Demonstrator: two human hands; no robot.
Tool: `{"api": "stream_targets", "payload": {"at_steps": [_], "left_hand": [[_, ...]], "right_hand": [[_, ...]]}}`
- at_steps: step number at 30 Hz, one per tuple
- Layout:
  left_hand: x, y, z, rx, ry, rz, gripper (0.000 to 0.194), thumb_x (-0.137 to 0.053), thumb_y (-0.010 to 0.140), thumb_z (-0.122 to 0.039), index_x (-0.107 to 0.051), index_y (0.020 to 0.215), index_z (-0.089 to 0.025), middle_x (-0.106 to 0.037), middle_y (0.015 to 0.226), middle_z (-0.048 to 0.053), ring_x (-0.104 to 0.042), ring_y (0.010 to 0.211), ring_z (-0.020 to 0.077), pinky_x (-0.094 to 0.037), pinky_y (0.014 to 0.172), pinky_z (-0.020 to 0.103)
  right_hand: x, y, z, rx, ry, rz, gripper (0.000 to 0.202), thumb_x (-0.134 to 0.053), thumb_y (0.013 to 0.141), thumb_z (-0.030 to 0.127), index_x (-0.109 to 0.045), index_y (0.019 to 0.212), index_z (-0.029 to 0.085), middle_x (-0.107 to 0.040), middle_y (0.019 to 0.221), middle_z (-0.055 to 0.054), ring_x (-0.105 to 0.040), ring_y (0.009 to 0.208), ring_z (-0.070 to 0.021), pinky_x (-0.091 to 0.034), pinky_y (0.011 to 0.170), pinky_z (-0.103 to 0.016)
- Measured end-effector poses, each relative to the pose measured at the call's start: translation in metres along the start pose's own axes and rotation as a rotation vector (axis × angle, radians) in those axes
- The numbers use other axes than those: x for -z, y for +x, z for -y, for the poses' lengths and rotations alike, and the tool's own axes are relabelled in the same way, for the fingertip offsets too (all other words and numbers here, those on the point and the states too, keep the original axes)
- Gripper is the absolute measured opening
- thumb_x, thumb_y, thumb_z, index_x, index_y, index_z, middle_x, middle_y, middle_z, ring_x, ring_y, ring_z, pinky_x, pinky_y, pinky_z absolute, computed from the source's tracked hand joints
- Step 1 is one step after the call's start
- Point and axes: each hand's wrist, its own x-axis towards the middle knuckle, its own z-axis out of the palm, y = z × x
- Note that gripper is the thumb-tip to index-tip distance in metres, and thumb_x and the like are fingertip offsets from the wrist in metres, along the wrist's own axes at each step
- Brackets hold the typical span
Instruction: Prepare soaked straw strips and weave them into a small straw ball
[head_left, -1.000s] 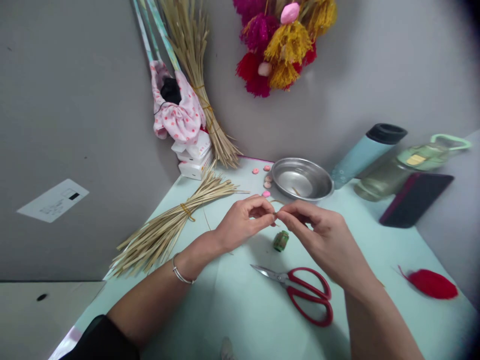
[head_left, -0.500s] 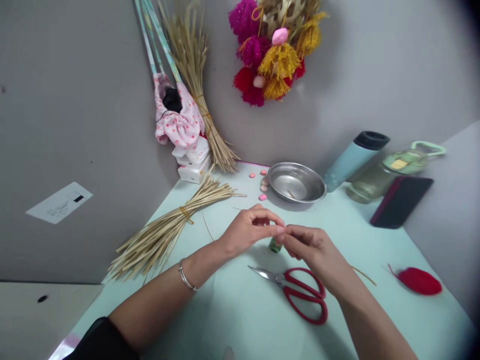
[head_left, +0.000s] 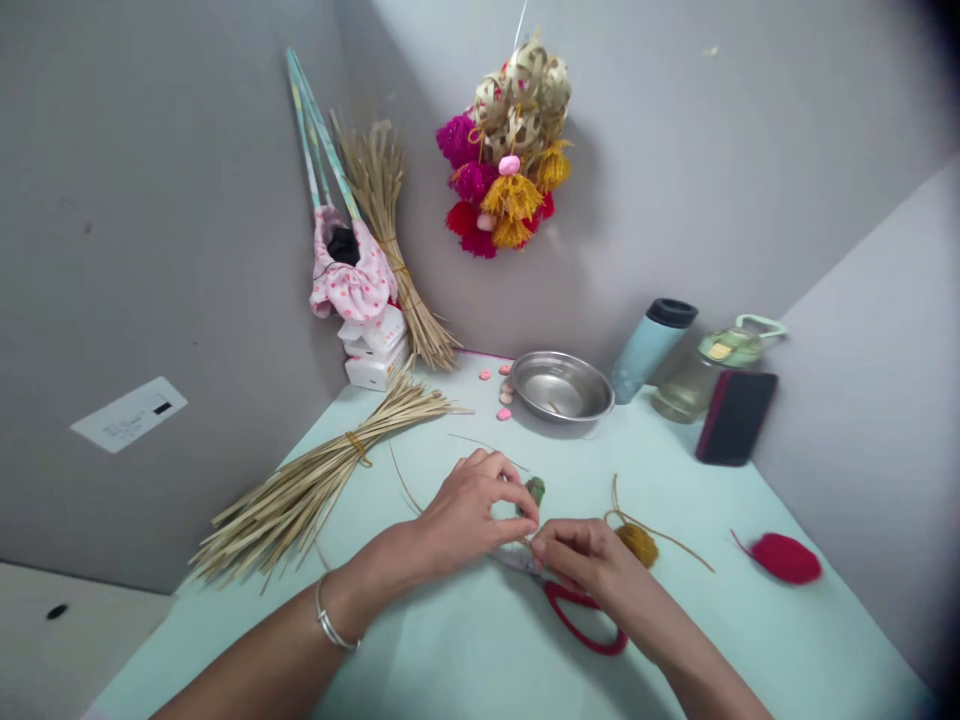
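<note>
My left hand [head_left: 476, 512] is closed in a pinch over the middle of the table, thumb and forefinger tips together. Just right of it, my right hand [head_left: 589, 552] pinches too, its fingertips almost touching the left ones. Whatever lies between the fingertips is too small to make out. Behind the fingers stands a small green object [head_left: 535, 490], perhaps a spool or little bottle, partly covered by my left hand. Beneath both hands lie red-handled scissors [head_left: 589, 640], their blades mostly hidden. A ball of mustard-yellow yarn [head_left: 637, 546] with loose ends rests beyond my right wrist.
A bundle of straw strips [head_left: 300, 490] lies at left. Behind are a steel bowl [head_left: 562, 385], pink beads [head_left: 504, 413], a blue tumbler [head_left: 649, 350], a green bottle [head_left: 686, 385] and a phone [head_left: 736, 418]. Red yarn [head_left: 786, 557] sits right; tasselled balls [head_left: 510, 150] hang on the wall.
The view has shifted, showing more wall above. Both hands have come lower and nearer, now over the scissors. The yellow yarn ball and the green object show more fully.
</note>
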Motion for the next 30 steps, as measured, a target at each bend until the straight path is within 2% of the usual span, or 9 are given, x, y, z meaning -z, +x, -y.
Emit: {"api": "stream_targets", "payload": {"at_steps": [3,6,8,10,13,15,19,24,30], "left_hand": [[-0.003,-0.015,-0.002,0.047,-0.325,0.027,0.006,-0.073,0.079,-0.025,-0.072,0.080,-0.019,-0.061,0.099,0.004,-0.054,0.099,0.0190,-0.038,0.094,0.034],[-0.010,-0.029,-0.002,0.125,-0.743,0.228,0.019,-0.070,0.081,-0.033,-0.065,0.083,-0.015,-0.065,0.097,0.006,-0.060,0.087,0.0163,-0.045,0.082,0.030],[-0.015,-0.036,0.001,0.174,-0.878,0.303,0.026,-0.068,0.083,-0.040,-0.061,0.086,-0.015,-0.067,0.087,0.006,-0.061,0.075,0.0147,-0.046,0.071,0.028],[-0.020,-0.040,0.007,0.205,-0.854,0.326,0.028,-0.066,0.085,-0.043,-0.060,0.088,-0.015,-0.064,0.073,0.003,-0.059,0.064,0.0131,-0.045,0.064,0.026],[-0.019,-0.044,0.017,0.212,-0.600,0.368,0.017,-0.064,0.085,-0.033,-0.063,0.089,-0.016,-0.059,0.067,-0.001,-0.058,0.063,0.0121,-0.043,0.063,0.023],[-0.012,-0.047,0.021,0.153,-0.384,0.429,0.009,-0.061,0.082,-0.020,-0.066,0.089,-0.018,-0.061,0.071,-0.002,-0.057,0.067,0.0122,-0.041,0.063,0.022],[0.003,-0.051,0.020,0.016,-0.156,0.534,0.021,-0.060,0.078,-0.012,-0.073,0.090,-0.024,-0.061,0.075,-0.001,-0.055,0.074,0.0147,-0.040,0.068,0.023],[-0.005,-0.053,0.020,-0.027,-0.100,0.513,0.008,-0.066,0.080,-0.021,-0.072,0.075,-0.024,-0.055,0.073,0.000,-0.054,0.088,0.0182,-0.040,0.078,0.025],[-0.019,-0.056,0.028,0.201,-0.421,0.456,0.010,-0.069,0.075,-0.025,-0.075,0.079,-0.018,-0.058,0.076,0.000,-0.049,0.069,0.0114,-0.037,0.062,0.022]], "right_hand": [[-0.005,-0.006,-0.005,-0.015,-0.015,0.028,0.036,-0.062,0.081,0.049,-0.059,0.065,0.017,-0.035,0.047,0.008,-0.022,0.046,-0.0073,-0.013,0.048,-0.027],[-0.011,-0.010,-0.012,-0.016,-0.008,0.147,0.031,-0.062,0.081,0.043,-0.058,0.064,0.017,-0.037,0.048,0.007,-0.025,0.045,-0.0073,-0.016,0.047,-0.026],[-0.016,-0.011,-0.018,0.019,-0.007,0.238,0.027,-0.061,0.081,0.038,-0.059,0.064,0.017,-0.038,0.050,0.007,-0.029,0.047,-0.0077,-0.018,0.047,-0.025],[-0.019,-0.012,-0.025,0.050,-0.039,0.282,0.025,-0.059,0.081,0.034,-0.061,0.065,0.016,-0.039,0.051,0.006,-0.031,0.049,-0.0082,-0.020,0.049,-0.025],[-0.020,-0.012,-0.032,0.021,-0.090,0.265,0.021,-0.060,0.080,0.028,-0.064,0.065,0.015,-0.041,0.053,0.006,-0.032,0.052,-0.0082,-0.020,0.050,-0.024],[-0.021,-0.014,-0.031,0.013,-0.091,0.262,0.019,-0.060,0.079,0.025,-0.066,0.065,0.015,-0.044,0.056,0.005,-0.034,0.055,-0.0084,-0.023,0.053,-0.024],[-0.025,-0.017,-0.024,0.038,-0.082,0.298,0.023,-0.056,0.081,0.021,-0.070,0.064,0.017,-0.053,0.057,0.004,-0.041,0.056,-0.0094,-0.027,0.056,-0.023],[-0.028,-0.016,-0.022,0.039,-0.080,0.342,0.023,-0.057,0.082,0.021,-0.074,0.067,0.019,-0.059,0.060,0.004,-0.047,0.058,-0.0099,-0.033,0.061,-0.023],[-0.028,-0.016,-0.022,0.010,-0.121,0.267,0.024,-0.059,0.082,0.030,-0.070,0.066,0.017,-0.053,0.059,0.004,-0.041,0.058,-0.0104,-0.028,0.058,-0.024]]}}
